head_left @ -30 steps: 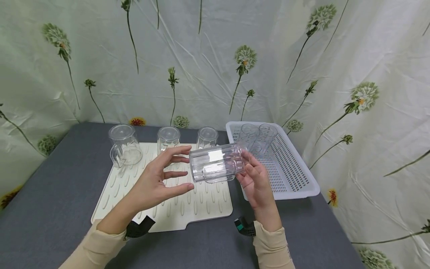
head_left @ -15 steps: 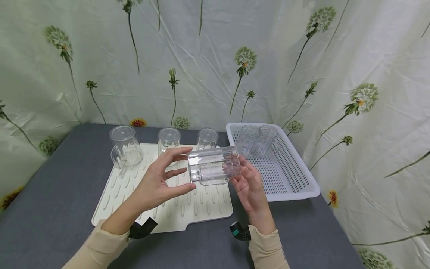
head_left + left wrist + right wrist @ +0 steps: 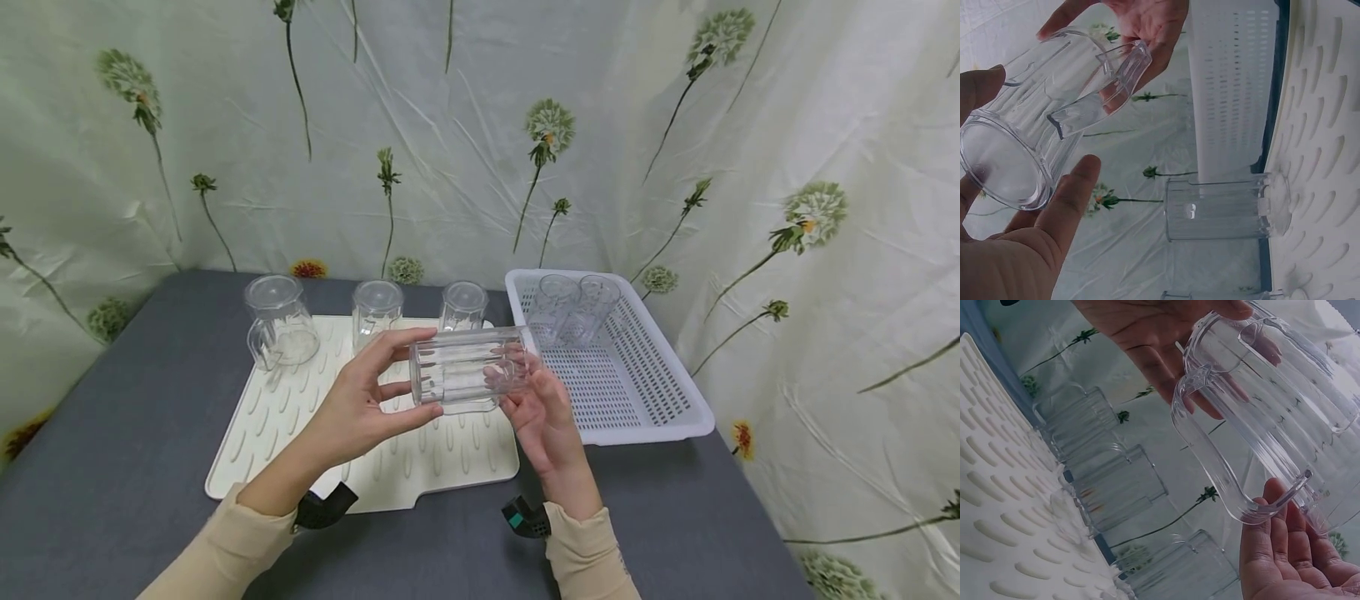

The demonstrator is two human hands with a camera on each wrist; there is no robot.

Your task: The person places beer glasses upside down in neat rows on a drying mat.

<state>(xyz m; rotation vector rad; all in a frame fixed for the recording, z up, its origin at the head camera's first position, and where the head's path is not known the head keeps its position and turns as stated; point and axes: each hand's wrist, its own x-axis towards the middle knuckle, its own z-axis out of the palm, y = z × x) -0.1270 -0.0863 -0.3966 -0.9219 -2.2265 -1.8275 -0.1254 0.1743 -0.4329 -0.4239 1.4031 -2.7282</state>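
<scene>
A clear glass mug [image 3: 465, 367] lies sideways in the air between both hands, above the white ridged drying mat [image 3: 480, 454]. My left hand [image 3: 351, 407] grips its base end, thumb on the near side and fingers on the far side. At the opposite end, my right hand [image 3: 553, 417] holds the mug by the rim, its fingers showing through the glass. The mug's handle [image 3: 1216, 469] faces down and toward me. Three similar mugs stand upside down along the mat's back: a wide one [image 3: 281, 325], a middle one [image 3: 377, 310] and a right one [image 3: 463, 307].
Right of the mat sits a white perforated plastic basket [image 3: 637, 400]. Two clear glass vessels, one left [image 3: 555, 304] and one right [image 3: 596, 304], stand at its back left. A dark grey cloth [image 3: 112, 433] covers the table, and a flowered curtain [image 3: 465, 167] hangs behind.
The mug has moved slightly left and become more level. My right hand has moved left with it, while my left hand's fingers have come from beside the base to around it.
</scene>
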